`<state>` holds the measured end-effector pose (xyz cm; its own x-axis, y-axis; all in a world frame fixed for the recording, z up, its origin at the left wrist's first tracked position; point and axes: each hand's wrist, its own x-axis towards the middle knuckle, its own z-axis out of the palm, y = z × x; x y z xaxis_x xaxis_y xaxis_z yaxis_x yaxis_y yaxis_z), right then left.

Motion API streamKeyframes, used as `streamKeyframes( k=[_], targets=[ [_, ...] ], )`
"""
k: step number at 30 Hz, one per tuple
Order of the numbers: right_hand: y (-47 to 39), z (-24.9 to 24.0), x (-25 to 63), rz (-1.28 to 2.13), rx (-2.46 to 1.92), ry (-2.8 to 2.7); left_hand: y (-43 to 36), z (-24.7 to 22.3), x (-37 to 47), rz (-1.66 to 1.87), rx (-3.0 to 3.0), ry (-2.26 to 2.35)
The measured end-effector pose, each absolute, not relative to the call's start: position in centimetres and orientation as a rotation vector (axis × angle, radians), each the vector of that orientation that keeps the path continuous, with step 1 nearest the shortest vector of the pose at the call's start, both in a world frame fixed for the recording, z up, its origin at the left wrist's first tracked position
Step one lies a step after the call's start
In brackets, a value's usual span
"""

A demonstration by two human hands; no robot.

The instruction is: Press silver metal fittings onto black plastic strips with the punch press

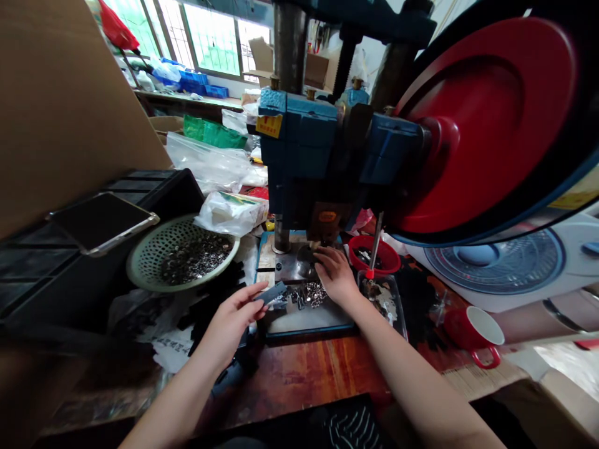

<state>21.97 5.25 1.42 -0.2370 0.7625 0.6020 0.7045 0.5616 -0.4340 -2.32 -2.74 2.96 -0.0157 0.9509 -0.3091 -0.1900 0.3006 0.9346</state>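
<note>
My left hand (238,312) pinches a dark grey flat strip (271,293) between thumb and fingers, at the near left of the press base. My right hand (337,274) reaches under the head of a blue bench press (304,149). Its fingers are apart and slightly bent, near the small tool under the ram; nothing shows in them, though the fingertips are partly hidden. Small shiny metal pieces (316,294) lie in a heap on the press's metal base plate (309,321), between my two hands.
A pale green basket (145,262) of metal parts stands left, beside a phone (105,221) on a black crate. At right are a red bowl (390,262), a clear plastic box (397,312), a red mug (475,337) and a fan (496,262). The large red wheel (505,118) overhangs.
</note>
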Motion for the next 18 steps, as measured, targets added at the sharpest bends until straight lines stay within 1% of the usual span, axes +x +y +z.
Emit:
streamKeyframes(
  k=[3, 5, 9, 11, 14, 18],
  targets=[
    [4.4, 2.0, 21.8, 0.183, -1.211, -1.894, -2.7, 3.6, -1.3, 1.087, 0.864, 1.203],
    [3.4, 2.4, 21.3, 0.354, -1.255, -1.831, -2.8, 4.0, -0.7, 1.086, 0.880, 1.192],
    [1.1, 2.6, 19.8, 0.996, -1.202, -1.609, -3.0, 4.8, 0.0, 1.069, 0.903, 1.163],
    [0.1, 2.6, 19.2, 1.244, -1.129, -1.460, -3.2, 5.0, 0.3, 1.059, 0.907, 1.150],
    [-0.8, 2.6, 18.6, 1.446, -1.041, -1.290, -3.3, 5.3, 0.7, 1.047, 0.900, 1.135],
    [-1.6, 3.0, 18.4, 1.609, -0.942, -1.088, -3.4, 5.7, 1.3, 1.043, 0.898, 1.120]
  ],
)
